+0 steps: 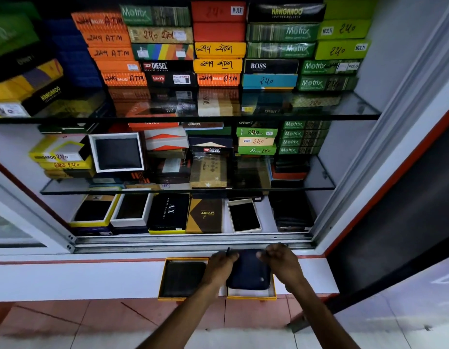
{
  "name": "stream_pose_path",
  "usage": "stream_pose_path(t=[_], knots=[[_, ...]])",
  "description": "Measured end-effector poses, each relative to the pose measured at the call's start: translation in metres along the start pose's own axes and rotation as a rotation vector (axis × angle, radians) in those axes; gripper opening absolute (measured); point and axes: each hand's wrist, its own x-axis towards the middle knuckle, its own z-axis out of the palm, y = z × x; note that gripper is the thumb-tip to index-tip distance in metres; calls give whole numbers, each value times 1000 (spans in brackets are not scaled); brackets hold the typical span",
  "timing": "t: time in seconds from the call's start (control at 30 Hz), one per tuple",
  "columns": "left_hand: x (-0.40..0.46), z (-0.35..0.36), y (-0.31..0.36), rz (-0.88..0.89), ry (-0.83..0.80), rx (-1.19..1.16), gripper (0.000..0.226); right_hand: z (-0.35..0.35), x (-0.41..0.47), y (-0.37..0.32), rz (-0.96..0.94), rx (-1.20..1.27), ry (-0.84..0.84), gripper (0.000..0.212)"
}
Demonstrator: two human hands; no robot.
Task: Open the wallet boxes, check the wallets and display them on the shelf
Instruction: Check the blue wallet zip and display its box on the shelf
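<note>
A dark blue wallet (250, 274) sits tilted in a yellow-edged open box (252, 294) on the white ledge below the cabinet. My left hand (219, 267) grips the wallet's upper left corner. My right hand (281, 261) holds its upper right corner. Left of it lies the box's yellow-rimmed lid (183, 278), its dark inside facing up. On the bottom shelf (267, 215) stand several displayed wallets in open boxes, such as a black one in a white box (244, 216).
Two glass shelves (188, 118) above carry stacked closed wallet boxes in orange, green, yellow and black. A sliding-door track (193, 241) runs along the cabinet's front. The open door frame (384, 137) stands at the right. Red floor tiles (80, 318) lie below the ledge.
</note>
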Motion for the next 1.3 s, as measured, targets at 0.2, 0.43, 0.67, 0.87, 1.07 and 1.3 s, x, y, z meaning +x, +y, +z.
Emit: stream_pose_path(t=[0.2,0.43,0.67,0.87,1.07,1.3], knots=[[-12,-41,57,315,-100,104,14,-34,-25,-76,-356,-36,-66,16],[-50,-73,146,613,-181,396,35,-34,-42,-197,-899,-432,-403,40],[-69,-96,179,639,-210,446,41,-32,-42,-232,-983,-376,-352,25],[-77,-115,192,573,-340,480,28,-34,-50,-244,-1222,-688,-346,15],[-77,-149,194,469,-218,187,15,-53,-63,-240,-1241,-599,-191,5],[-62,-128,168,236,-87,-387,11,-25,-87,-217,-1090,-275,131,11]])
